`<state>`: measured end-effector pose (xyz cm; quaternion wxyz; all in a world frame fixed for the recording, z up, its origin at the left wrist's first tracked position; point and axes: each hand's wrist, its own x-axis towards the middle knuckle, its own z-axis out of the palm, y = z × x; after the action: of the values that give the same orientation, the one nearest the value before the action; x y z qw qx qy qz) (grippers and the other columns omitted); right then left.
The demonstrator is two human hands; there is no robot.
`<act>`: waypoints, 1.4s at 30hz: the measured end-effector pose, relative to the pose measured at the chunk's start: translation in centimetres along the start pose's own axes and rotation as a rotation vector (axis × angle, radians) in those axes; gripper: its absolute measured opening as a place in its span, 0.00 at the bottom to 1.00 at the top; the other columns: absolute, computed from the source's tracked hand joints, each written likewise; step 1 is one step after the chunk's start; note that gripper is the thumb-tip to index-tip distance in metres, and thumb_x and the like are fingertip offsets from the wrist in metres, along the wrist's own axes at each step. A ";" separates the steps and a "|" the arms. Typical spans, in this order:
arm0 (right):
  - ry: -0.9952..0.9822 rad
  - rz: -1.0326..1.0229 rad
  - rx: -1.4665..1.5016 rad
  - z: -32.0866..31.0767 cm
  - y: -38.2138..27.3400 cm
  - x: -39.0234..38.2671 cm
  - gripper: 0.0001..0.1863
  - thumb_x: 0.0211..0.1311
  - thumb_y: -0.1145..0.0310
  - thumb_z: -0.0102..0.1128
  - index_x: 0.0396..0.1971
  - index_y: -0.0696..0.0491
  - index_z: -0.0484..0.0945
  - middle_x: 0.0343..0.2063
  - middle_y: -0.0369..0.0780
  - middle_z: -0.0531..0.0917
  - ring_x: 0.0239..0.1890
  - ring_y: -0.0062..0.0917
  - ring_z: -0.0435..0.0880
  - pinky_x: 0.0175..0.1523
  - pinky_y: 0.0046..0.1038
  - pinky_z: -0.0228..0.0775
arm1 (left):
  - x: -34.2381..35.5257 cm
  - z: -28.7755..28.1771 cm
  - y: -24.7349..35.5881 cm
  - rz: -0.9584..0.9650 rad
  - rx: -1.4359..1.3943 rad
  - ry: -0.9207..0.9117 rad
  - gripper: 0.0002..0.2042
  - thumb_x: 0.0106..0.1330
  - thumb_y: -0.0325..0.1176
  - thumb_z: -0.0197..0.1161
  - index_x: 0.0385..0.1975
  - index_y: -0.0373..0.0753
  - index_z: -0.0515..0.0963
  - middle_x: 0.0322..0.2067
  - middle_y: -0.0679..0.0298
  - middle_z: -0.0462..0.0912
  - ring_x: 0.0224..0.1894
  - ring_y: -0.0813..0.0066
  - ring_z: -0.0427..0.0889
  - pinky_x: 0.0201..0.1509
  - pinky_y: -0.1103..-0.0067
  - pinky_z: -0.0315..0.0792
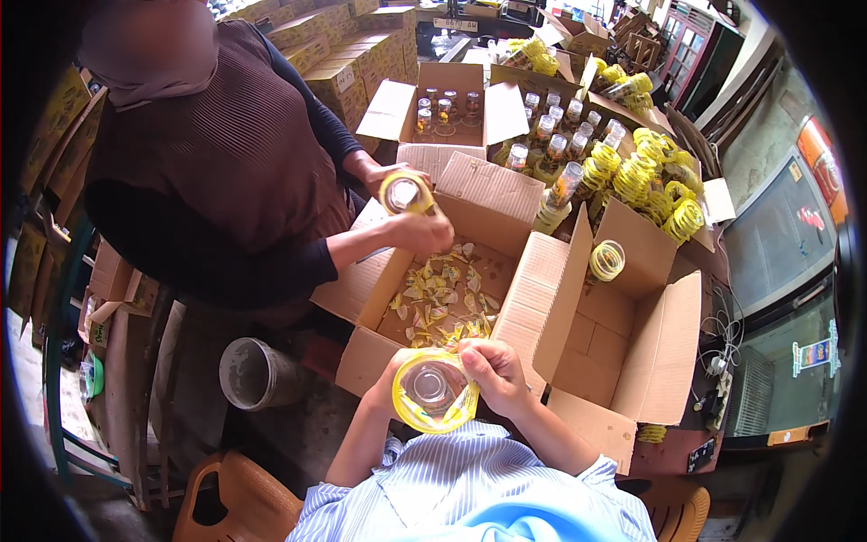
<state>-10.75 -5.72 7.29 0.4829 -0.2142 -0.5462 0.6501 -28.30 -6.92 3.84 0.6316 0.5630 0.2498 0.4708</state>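
Note:
In front of my chest I hold a clear plastic cup with a yellow rim (428, 387), its open side facing up toward me. My left hand (383, 390) is wrapped round the cup's left side, its fingers mostly hidden behind it. The thumb and fingers of my right hand (498, 372) pinch the rim at the upper right. Pale and yellow printed material shows along the lower inside of the cup. Just beyond my hands, an open cardboard box (492, 185) contains many torn yellow and white scraps (442, 294).
Across the box, a co-worker's hands (420, 230) hold another yellow-rimmed cup (403, 192). A second open box (632, 361) stands right, with stacked yellow rings (607, 260) at its far corner. Farther back are clear cups (555, 144) and yellow stacks (637, 176). A bucket (257, 372) stands left.

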 end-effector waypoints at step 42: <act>-0.260 -0.530 -1.370 -2.4 -0.1 4.1 0.18 0.44 0.73 0.60 0.41 0.55 0.77 0.28 0.36 0.76 0.32 0.25 0.79 0.35 0.25 0.75 | 2.0 1.8 0.7 0.027 0.795 0.326 0.28 0.37 0.33 0.74 0.39 0.34 0.69 0.33 0.57 0.77 0.36 0.68 0.80 0.40 0.76 0.73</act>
<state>-10.59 -1.01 7.68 0.3133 -0.2496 -0.9151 0.0458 -26.16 -6.12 5.36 0.3116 0.6841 0.5011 0.4288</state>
